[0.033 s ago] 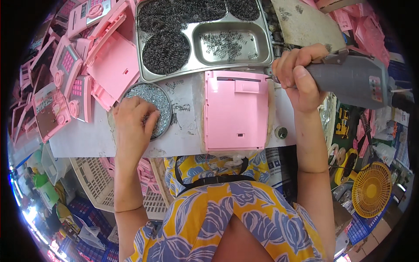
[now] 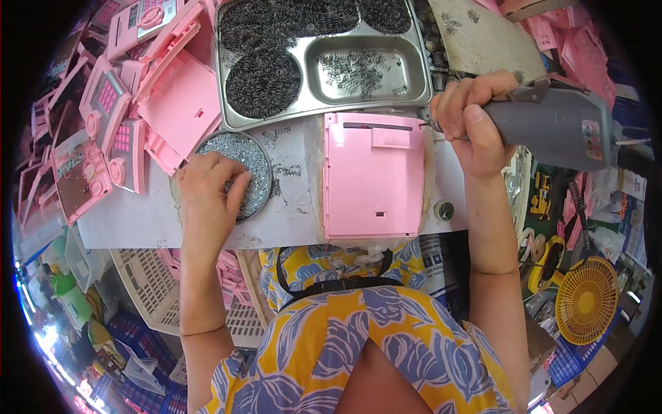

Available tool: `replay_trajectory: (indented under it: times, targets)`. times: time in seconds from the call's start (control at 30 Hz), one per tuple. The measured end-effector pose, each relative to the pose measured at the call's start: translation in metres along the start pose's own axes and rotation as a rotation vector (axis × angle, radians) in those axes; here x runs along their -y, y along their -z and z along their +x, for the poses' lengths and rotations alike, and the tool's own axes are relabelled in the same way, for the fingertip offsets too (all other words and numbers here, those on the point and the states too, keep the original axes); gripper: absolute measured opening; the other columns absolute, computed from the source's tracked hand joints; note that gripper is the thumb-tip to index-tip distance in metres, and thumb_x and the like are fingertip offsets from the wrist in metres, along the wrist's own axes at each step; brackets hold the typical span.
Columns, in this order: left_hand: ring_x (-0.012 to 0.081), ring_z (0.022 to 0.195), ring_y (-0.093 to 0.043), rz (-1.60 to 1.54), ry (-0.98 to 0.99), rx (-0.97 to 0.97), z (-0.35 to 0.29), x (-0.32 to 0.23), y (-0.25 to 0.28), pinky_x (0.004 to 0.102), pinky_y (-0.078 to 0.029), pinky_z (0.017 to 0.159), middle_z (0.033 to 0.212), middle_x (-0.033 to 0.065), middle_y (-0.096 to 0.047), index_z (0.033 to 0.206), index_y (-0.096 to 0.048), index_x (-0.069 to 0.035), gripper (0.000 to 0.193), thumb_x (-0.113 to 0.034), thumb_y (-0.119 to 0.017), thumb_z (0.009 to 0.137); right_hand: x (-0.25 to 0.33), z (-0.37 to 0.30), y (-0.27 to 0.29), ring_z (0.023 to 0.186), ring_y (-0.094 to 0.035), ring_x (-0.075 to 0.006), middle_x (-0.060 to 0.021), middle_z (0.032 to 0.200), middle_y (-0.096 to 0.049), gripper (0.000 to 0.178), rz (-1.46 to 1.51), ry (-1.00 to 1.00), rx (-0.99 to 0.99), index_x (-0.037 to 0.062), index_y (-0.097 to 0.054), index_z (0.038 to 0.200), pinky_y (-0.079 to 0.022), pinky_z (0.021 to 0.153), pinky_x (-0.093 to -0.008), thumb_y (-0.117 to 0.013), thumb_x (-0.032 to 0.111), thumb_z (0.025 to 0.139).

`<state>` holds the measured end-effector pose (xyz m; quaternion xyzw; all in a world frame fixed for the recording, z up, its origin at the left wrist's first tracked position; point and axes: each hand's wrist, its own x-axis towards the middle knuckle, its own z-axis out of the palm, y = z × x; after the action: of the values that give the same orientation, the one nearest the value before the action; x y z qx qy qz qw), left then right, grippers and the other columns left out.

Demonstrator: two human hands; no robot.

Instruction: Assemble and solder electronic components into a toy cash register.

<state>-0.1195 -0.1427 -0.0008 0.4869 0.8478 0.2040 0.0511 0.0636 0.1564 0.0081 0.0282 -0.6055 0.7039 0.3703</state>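
My left hand (image 2: 210, 190) rests over a round metal dish (image 2: 267, 181) of small silver screws (image 2: 254, 157). Its fingers are bent down and closed among the screws, and their tips are hidden. Wrapped in my right hand (image 2: 476, 117) is a grey electric screwdriver (image 2: 552, 127), held level with its bit pointing left. The bit's tip is close to the upper right corner of a pink plastic housing (image 2: 365, 176). That housing lies flat in front of me, with a raised block near its top and a small slot near its bottom.
A metal compartment tray (image 2: 303, 83) with many black springs (image 2: 265, 79) stands behind the housing. Pink phone-like casings (image 2: 127, 152) pile up at the left. A small round dark-topped object (image 2: 444, 210) sits right of the housing. A beige basket (image 2: 148, 290) and a yellow fan (image 2: 587, 300) are lower down.
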Motion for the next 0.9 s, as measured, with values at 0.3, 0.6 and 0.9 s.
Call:
replay_trajectory:
  times: [0.3,0.6,0.9]
  targets:
    - [0.0325,0.077,-0.054,-0.019,0.125,-0.052,0.0,0.017,-0.003,0.0438,-0.042,0.071,0.076,0.0116,-0.057,0.076,-0.059,-0.002,0.02,-0.014,-0.072,0.086,0.039,0.021,-0.008,0.056,-0.044,-0.0133,-0.0018,0.065,-0.047,0.027,0.07,-0.016,0.154,0.0069,-0.05,0.116,-0.041,0.06,-0.0333,-0.055,0.02,0.094]
    - [0.028,0.082,-0.062,-0.32,-0.13,-0.135,-0.004,-0.034,-0.01,0.0386,-0.046,0.078,0.087,0.0086,-0.067,0.087,-0.069,-0.005,0.015,-0.006,-0.079,0.076,0.058,0.015,-0.062,0.051,-0.045,-0.0103,0.0053,0.061,-0.048,0.029,0.139,-0.131,0.237,0.0138,-0.049,0.112,-0.044,0.061,-0.0294,-0.062,0.031,0.093]
    - [0.0193,0.078,-0.06,-0.48,-0.436,-0.258,-0.007,-0.067,-0.028,0.0385,-0.041,0.077,0.092,0.0015,-0.066,0.098,-0.069,-0.009,0.023,-0.009,-0.079,0.078,0.068,0.002,-0.107,0.046,-0.052,-0.007,0.0068,0.06,-0.056,0.03,0.228,-0.174,0.17,0.0174,-0.047,0.102,-0.049,0.054,-0.0265,-0.071,0.032,0.091]
